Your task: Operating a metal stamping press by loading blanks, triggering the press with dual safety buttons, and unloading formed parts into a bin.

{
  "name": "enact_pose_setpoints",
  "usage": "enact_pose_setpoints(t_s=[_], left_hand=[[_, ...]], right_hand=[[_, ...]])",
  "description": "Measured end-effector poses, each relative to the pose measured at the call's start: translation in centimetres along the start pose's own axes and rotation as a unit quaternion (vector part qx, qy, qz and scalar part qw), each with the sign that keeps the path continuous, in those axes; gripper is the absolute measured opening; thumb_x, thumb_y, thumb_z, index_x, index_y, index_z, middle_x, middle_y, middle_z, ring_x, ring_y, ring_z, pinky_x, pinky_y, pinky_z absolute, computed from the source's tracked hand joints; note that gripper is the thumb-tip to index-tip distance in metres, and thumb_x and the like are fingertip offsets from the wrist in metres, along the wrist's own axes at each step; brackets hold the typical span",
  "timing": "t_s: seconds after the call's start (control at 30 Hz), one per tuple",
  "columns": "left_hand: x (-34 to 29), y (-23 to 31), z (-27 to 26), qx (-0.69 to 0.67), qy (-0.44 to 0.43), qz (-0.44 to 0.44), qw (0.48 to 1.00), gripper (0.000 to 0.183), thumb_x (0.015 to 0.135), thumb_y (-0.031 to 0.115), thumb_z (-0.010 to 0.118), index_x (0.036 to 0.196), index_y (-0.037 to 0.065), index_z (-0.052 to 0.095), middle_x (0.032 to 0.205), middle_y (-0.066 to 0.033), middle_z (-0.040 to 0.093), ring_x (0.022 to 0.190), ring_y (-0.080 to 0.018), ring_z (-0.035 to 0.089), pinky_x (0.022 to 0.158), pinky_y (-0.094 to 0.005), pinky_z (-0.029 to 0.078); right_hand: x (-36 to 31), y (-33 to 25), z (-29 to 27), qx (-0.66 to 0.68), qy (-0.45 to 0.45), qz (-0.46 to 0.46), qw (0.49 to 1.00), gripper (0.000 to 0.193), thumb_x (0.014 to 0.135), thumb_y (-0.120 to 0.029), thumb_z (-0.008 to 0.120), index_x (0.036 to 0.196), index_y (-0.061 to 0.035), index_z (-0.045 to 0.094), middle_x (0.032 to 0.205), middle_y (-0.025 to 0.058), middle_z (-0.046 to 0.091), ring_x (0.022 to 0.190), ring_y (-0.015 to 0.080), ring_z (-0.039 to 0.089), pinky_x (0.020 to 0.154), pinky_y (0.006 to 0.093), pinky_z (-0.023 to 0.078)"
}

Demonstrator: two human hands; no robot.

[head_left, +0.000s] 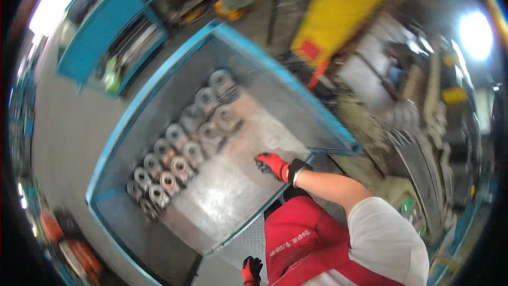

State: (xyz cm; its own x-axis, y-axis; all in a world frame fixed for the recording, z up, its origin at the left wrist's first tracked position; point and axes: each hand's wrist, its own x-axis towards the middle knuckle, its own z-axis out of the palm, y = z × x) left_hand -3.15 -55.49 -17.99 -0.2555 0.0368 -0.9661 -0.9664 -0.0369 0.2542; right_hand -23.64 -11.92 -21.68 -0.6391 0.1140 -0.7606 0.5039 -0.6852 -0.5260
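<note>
Over the near right part of a blue-rimmed metal bin [222,201] hangs my right hand [272,165], in a red work glove with a dark palm. Its fingers are loosely bent, and nothing shows in them. My left hand [252,270], gloved alike, is low beside my red apron [312,233], outside the bin. Its fingers are slightly bent and look free of any object. Inside the bin, several round metal parts with central holes [180,167] stand in two rows along the far left wall. Blur hides their finer detail.
A blue cart [100,42] with things on its shelf stands at the far left. Beyond the bin lies a yellow beam-like piece [338,16] with a red patch. Cluttered metal equipment [418,153] fills the right side. A patterned metal plate [248,238] lies near me.
</note>
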Motion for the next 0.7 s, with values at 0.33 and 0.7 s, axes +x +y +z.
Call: enact_pose_setpoints(t_s=[0.33,0.7], left_hand=[[2.2,14.7,6.0,0.11,-0.105,0.093,0.984,0.044,0.086,0.031,0.049,0.121,0.006,0.04,0.114,-0.0209,0.051,0.099,-0.0311,0.055,0.08,-0.0432,0.046],[-1.5,16.3,10.8,0.306,-0.168,0.206,0.914,0.036,0.088,0.027,0.047,0.117,0.007,0.042,0.114,-0.0213,0.053,0.103,-0.0316,0.054,0.083,-0.0435,0.046]], right_hand=[[-24.0,-7.8,-13.4,0.431,0.143,-0.291,0.842,0.03,0.081,-0.044,0.058,0.088,-0.0155,0.061,0.079,0.003,0.059,0.067,0.016,0.053,0.066,0.0288,0.044],[-23.0,-14.1,-24.0,0.502,-0.03,-0.353,0.789,0.04,0.08,-0.054,0.049,0.098,-0.0202,0.06,0.086,0.0058,0.062,0.078,0.0259,0.056,0.072,0.0407,0.044]])
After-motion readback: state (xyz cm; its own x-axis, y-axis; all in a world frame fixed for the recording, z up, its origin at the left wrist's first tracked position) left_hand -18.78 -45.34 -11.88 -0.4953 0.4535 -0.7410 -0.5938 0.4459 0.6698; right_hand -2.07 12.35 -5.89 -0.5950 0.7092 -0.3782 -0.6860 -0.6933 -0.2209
